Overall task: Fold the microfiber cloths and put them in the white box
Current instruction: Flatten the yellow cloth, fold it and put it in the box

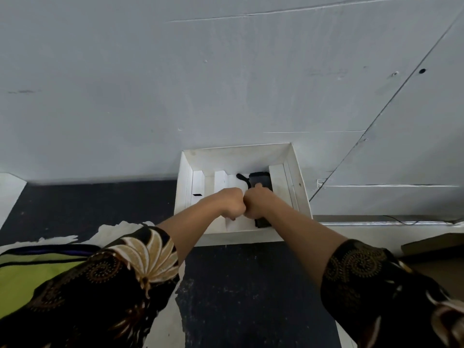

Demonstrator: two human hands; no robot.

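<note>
White card formed the box (pixel 300 187), which sat open on a dark surface (pixel 238 285) against a pale grey wall (pixel 226 71). Both of the person's forearms reached into it from below, in dark patterned sleeves (pixel 120 272). The left hand (pixel 232 203) was curled into a fist, knuckles touching the right hand; whether it gripped any fabric could not be told. The right hand (pixel 258 203) was also closed, pressing down on a dark folded cloth (pixel 261 179) that lay lengthwise along the right side of the box, beside an inner card wall. The cloth showed beyond the fingers at the far end and under the wrist at the near end. A thin dark strip curved out from its far left corner, perhaps a loop or a loose edge. White card dividers stood in the left part of the box. At the lower left lay a pale cloth (pixel 120 228) and some yellow-green fabric (pixel 30 272) with dark stripes, both outside the box. Judging from this, the main risk was the fold springing open once the hands lifted, since microfiber is springy and clings to skin. A fingertip catching the pile could drag the cloth up or askew. The stray strip might snag or ride over the divider. Pushing hard against light card could also shift the box.
</note>
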